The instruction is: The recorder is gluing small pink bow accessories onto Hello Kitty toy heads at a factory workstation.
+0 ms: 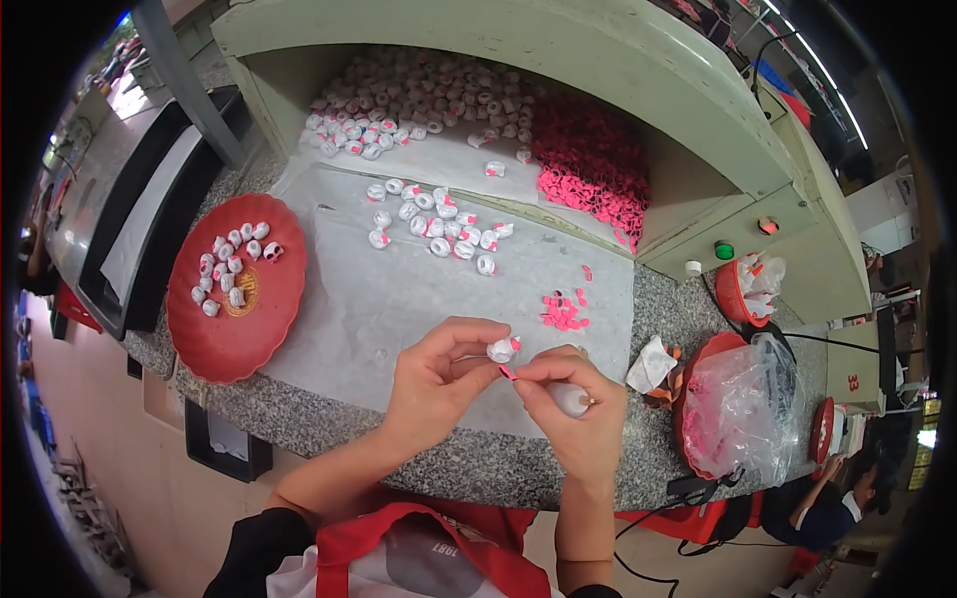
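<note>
My left hand [439, 384] is closed, pinching a small white rounded piece [500, 351] with a pink patch on its side. Just to its right, my right hand [578, 404] is closed too. Its fingertips grip a tiny pink piece [507, 373], right beside my left fingertips. A small white squeeze bottle [571, 401] with a thin tip is tucked in the same hand. Beyond my hands, loose pink pieces [564, 313] lie on a white sheet [349, 289]. Several white rounded pieces [439, 227] with pink parts are grouped farther back on it.
A red scalloped plate [234, 344] holds more white pieces at left. The metal cabinet [698, 214] behind contains heaps of white pieces [419, 95] and pink pieces [593, 169]. To the right sit a crumpled white cloth [651, 365] and a clear plastic bag [753, 404] in a red tray.
</note>
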Action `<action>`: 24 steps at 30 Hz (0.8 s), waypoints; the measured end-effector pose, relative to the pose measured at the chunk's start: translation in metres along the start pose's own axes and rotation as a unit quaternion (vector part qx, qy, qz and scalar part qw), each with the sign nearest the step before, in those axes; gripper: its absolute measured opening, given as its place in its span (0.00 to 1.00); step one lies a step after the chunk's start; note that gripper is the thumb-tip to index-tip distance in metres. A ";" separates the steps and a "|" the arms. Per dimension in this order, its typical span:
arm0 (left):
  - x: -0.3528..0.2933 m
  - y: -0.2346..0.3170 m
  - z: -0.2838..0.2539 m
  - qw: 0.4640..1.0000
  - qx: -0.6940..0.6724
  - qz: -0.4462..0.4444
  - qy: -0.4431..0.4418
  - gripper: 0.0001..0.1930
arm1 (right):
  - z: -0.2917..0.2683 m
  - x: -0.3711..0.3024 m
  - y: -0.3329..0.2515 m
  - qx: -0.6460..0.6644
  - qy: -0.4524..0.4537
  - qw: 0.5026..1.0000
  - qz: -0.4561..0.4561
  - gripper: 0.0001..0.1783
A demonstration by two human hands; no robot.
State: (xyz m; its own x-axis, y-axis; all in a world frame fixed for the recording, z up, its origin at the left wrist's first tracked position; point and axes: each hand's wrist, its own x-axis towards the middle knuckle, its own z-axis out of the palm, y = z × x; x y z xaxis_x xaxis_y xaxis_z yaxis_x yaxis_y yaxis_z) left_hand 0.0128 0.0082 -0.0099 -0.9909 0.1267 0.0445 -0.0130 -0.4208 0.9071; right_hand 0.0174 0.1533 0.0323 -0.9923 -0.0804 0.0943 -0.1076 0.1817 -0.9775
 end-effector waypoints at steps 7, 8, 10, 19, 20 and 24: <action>-0.001 0.007 0.000 0.999 0.022 0.014 -0.027 0.16 | 0.003 -0.002 -0.001 0.038 0.075 0.992 0.095 0.08; -0.003 0.010 0.003 1.000 0.003 0.010 -0.027 0.16 | 0.004 -0.002 -0.001 0.035 0.082 0.993 0.079 0.08; -0.003 0.011 0.004 0.999 -0.016 0.007 -0.027 0.16 | 0.007 -0.004 -0.002 0.029 0.098 0.992 0.073 0.09; 0.000 0.006 0.007 0.999 -0.009 0.018 -0.044 0.13 | 0.004 -0.005 0.003 -0.010 0.076 0.997 0.028 0.13; 0.000 0.005 0.008 0.998 -0.001 0.041 -0.042 0.13 | 0.003 -0.005 0.005 -0.012 0.069 0.997 0.010 0.14; -0.002 0.006 0.010 0.995 0.023 0.078 -0.055 0.13 | -0.008 0.000 0.009 0.012 0.027 0.999 -0.013 0.14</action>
State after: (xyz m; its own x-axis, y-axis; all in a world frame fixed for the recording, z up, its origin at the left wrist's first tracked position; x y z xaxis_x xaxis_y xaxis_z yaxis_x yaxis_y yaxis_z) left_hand 0.0162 0.0141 -0.0009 -0.9596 0.1615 0.2303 0.1490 -0.4026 0.9032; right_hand 0.0163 0.1630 0.0254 -0.9910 -0.0320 0.1297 -0.1332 0.1568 -0.9786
